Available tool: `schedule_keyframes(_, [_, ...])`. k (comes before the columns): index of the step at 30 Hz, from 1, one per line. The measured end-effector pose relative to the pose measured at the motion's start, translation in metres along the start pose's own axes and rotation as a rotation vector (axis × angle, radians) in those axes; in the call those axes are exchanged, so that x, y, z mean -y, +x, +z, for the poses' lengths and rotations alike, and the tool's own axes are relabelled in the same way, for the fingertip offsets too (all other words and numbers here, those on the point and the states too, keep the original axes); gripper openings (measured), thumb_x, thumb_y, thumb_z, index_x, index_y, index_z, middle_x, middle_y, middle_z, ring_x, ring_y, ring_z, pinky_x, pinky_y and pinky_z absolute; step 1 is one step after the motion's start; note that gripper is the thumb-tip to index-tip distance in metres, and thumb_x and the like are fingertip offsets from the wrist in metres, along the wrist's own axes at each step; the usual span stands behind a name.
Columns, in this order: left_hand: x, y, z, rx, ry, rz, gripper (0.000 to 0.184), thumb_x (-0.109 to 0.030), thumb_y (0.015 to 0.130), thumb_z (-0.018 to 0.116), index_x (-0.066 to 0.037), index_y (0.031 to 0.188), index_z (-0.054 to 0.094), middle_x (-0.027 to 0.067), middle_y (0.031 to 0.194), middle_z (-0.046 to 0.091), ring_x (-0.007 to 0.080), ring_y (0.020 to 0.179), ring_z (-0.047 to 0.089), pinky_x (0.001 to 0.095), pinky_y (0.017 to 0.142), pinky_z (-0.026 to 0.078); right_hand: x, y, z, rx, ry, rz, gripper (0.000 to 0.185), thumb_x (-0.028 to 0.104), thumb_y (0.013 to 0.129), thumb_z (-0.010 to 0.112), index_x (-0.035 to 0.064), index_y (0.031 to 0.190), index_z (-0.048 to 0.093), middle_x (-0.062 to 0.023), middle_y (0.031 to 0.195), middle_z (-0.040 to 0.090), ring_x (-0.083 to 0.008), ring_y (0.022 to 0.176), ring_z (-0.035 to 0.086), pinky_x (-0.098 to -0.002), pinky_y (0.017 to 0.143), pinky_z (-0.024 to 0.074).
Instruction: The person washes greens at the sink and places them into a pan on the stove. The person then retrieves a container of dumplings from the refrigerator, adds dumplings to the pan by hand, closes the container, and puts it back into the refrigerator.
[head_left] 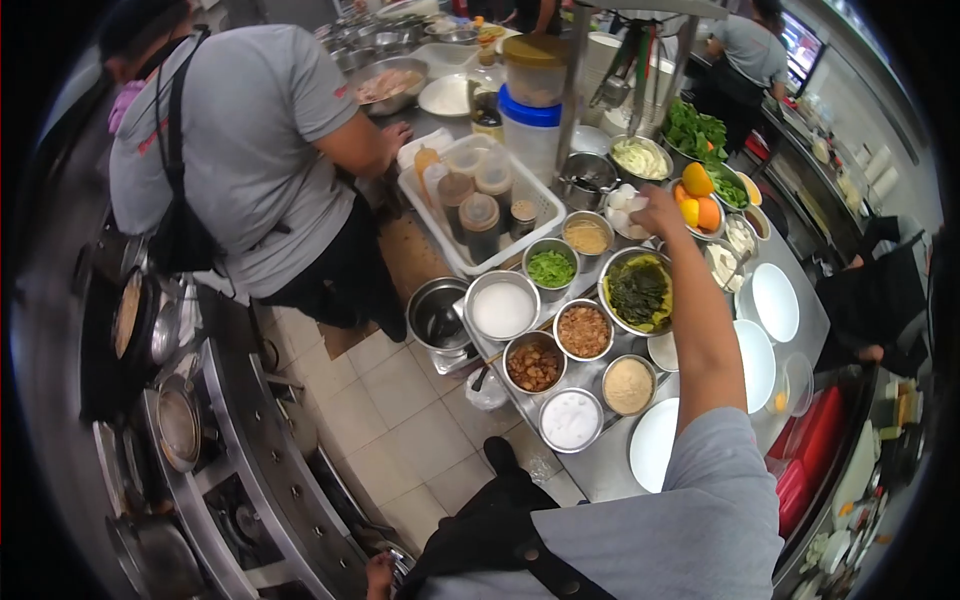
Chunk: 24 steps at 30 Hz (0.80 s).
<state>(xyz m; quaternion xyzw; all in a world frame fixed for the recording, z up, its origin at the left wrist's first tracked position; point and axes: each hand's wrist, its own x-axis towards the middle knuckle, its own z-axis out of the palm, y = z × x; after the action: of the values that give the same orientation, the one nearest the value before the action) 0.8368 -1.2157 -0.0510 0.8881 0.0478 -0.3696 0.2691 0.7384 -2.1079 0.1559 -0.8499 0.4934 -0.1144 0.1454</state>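
Note:
My right hand (pixel 655 212) reaches across the table to a small metal bowl of white eggs (pixel 626 203). Its fingers are bent down at the eggs, and what lies between them is hidden. Low at the bottom edge, my left hand (pixel 379 574) is closed at the rim of a shiny metal bowl (pixel 402 563), partly hidden by my black apron. Near my right forearm stand a bowl of dark leafy greens (pixel 638 292), a bowl of orange and yellow fruit (pixel 698 212), and a bowl of beige shreds (pixel 587 236).
Several filled bowls, including chopped greens (pixel 550 268) and white powder (pixel 502 308), crowd the metal table. A white basket (pixel 480 262) holds bottles. White plates (pixel 757 365) lie right. A co-worker (pixel 240 150) stands left, above the stove (pixel 245 520). Another person (pixel 748 55) stands far right.

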Motion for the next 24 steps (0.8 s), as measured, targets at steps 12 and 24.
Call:
schedule_keyframes(12, [0.115,-0.076,0.066,-0.091,0.120,0.013,0.034,-0.033,0.086,0.048,-0.003,0.081,0.061,0.0231,0.087,0.059,0.0403,0.089,0.055,0.0485,0.077,0.044,0.079,0.020,-0.087,0.529,1.873,-0.191,0.057,0.027,0.097,0.047,-0.0042,0.140,0.024,-0.0195,0.121,0.053,-0.0111,0.064,0.051,-0.0199,0.051,0.0430])
schedule_keyframes(24, [0.400,-0.302,0.315,-0.551,-0.624,-0.402,0.025,-0.026,0.082,0.053,-0.004,0.084,0.065,0.0155,0.092,0.066,0.0337,0.086,0.061,0.0438,0.074,0.048,0.555,-0.555,0.144,1.897,1.512,-0.431,0.048,0.014,0.080,0.062,0.0061,0.125,0.045,-0.0216,0.111,0.057,-0.0210,0.080,0.061,-0.0281,0.058,0.0531])
